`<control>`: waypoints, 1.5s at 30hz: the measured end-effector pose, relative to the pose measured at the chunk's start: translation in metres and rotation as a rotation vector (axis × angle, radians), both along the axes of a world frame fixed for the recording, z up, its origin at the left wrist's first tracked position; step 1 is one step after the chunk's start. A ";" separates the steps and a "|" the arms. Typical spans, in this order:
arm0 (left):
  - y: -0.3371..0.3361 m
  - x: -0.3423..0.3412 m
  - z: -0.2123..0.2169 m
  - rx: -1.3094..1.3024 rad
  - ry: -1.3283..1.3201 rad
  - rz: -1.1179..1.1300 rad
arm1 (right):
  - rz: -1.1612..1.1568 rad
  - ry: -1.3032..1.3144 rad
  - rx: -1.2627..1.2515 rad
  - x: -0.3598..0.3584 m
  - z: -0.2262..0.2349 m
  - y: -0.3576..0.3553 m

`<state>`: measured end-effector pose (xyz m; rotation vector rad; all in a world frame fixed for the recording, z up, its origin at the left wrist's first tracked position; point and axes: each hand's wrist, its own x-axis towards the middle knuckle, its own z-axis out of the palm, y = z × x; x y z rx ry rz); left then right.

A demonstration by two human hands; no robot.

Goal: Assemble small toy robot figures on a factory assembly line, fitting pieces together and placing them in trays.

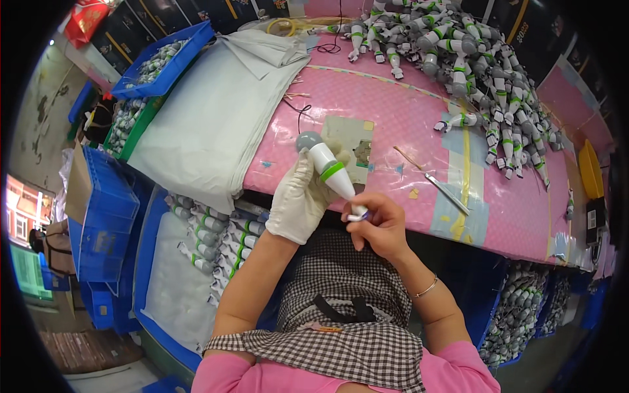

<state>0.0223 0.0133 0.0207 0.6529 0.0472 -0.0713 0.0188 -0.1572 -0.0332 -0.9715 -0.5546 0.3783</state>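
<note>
the gloved left hand (296, 206) is clasping a grey-topped piece (333, 171), the right hand (383, 227) pinching its tip (360, 212) at five o'clock; a blue tray (187, 57) (ten o'clock) is holding grey-and-white parts (157, 63).

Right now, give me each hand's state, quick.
Left hand: gloved, closed, holding the white-and-grey piece.
Right hand: bare, closed, pinching the piece's narrow end.

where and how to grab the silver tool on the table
Probably mid-length: pinch the slim silver tool across its long sides, from above and the near side, with the right hand once free; it lies slanted on the pink table, lower end toward the front edge.
</note>
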 end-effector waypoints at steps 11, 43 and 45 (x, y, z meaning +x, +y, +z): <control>-0.013 -0.018 -0.011 -0.008 0.336 -0.259 | -0.141 0.107 -0.618 0.035 0.044 -0.033; -0.005 0.000 -0.005 0.266 0.195 -0.202 | 0.051 0.130 -0.764 0.125 0.036 -0.025; -0.006 0.002 -0.008 0.280 0.229 -0.166 | 0.084 0.131 -0.774 0.126 0.035 -0.026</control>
